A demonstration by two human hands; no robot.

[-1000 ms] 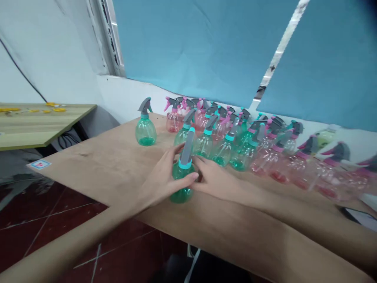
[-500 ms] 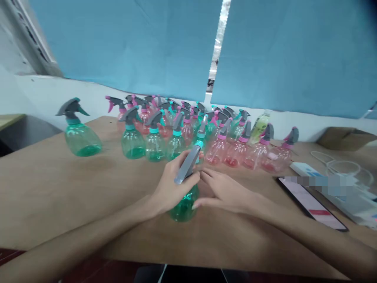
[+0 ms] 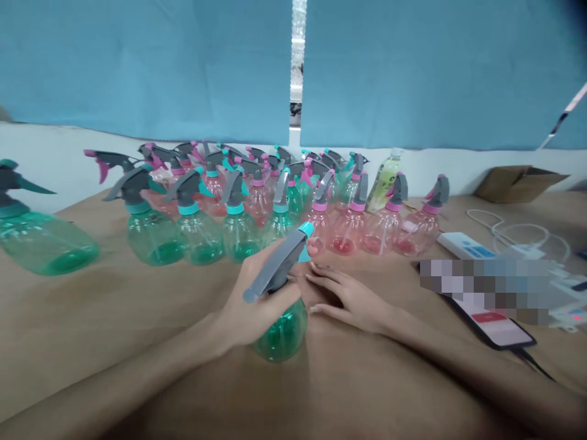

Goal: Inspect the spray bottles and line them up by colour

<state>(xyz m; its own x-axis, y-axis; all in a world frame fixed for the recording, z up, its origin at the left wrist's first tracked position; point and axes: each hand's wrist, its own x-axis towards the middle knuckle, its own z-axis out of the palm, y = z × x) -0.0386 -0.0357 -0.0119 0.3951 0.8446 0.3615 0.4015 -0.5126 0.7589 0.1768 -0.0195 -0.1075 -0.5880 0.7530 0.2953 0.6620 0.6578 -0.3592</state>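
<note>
A green spray bottle (image 3: 283, 333) with a grey and teal trigger head stands near the front of the table. My left hand (image 3: 252, 299) is wrapped round its neck, just under the spray head. To the right of the bottle, my right hand (image 3: 351, 298) hangs low with its fingers apart, the fingertips close to the bottle and holding nothing. Behind the hands runs a row of spray bottles: green ones such as this green bottle (image 3: 156, 237) on the left, and pink ones such as this pink bottle (image 3: 342, 235) on the right.
More spray bottles crowd behind the row. A single green bottle (image 3: 46, 241) sits at the far left. On the right lie a phone (image 3: 499, 327), a white cable (image 3: 541, 229) and a white box (image 3: 465, 245). A labelled drink bottle (image 3: 387, 180) and a cardboard box (image 3: 518, 183) stand farther back.
The camera view has turned right and come closer. My right hand has drawn slightly away from the bottle, its fingers more spread. My left hand keeps its grip.
</note>
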